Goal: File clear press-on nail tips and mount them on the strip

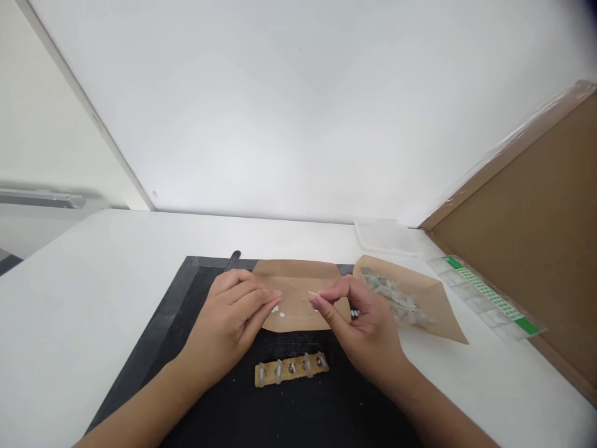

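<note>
My right hand [366, 320] pinches a thin white sliver [313, 293] between thumb and index finger, above a sheet of brown paper [298, 320]. On the left of the sheet, my left hand [236, 314] has thumb and fingertips pressed together; whatever they hold, if anything, is too small to name. Small white pieces [282, 315] lie on the paper by my left fingertips. Nearer to me, a narrow yellowish strip [301, 367] with several translucent pieces across it rests on the black mat [280, 410].
Right of my right hand, another brown paper sheet [433, 292] bears a pile of translucent pieces [396, 298]. Beyond it lies a clear compartment case [489, 298] with a green label. A dark-handled tool [233, 260] lies behind my left hand, and a clear tray [387, 236] stands near the wall.
</note>
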Demonstrator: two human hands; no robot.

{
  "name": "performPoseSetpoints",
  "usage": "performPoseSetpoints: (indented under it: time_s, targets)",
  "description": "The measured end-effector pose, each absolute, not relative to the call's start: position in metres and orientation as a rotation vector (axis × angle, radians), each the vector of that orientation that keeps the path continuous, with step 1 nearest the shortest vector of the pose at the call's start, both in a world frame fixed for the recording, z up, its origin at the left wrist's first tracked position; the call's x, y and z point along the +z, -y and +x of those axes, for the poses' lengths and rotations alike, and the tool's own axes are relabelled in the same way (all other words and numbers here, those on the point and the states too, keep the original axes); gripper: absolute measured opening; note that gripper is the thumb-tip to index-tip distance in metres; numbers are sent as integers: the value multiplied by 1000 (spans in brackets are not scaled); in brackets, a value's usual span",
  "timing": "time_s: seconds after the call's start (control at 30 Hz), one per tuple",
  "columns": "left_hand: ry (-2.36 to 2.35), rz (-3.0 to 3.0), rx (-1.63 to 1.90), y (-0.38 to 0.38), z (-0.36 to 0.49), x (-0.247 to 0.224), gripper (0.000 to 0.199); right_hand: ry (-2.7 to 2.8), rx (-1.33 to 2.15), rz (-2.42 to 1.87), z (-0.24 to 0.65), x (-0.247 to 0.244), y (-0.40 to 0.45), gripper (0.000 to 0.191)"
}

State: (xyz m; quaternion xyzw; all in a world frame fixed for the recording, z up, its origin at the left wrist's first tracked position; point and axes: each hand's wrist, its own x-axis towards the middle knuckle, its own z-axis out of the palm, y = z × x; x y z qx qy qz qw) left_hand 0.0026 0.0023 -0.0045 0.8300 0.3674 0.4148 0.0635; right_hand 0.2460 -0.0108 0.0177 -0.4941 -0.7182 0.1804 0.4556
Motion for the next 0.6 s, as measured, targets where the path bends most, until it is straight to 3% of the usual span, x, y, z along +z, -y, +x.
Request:
performPoseSetpoints:
  time_s: [0.13,0.47,0.6]
  targets:
    - [-1127,2558,1240,-4,0,-9,18,1843,344,-1206,246,16,10,17]
    - [-1234,2587,1244,-3,-1,-9,6,1903,293,-1208,246,15,9,18]
    - [-1217,2619,1165,-3,1,-9,17,1913,305,-1212,246,15,7,18]
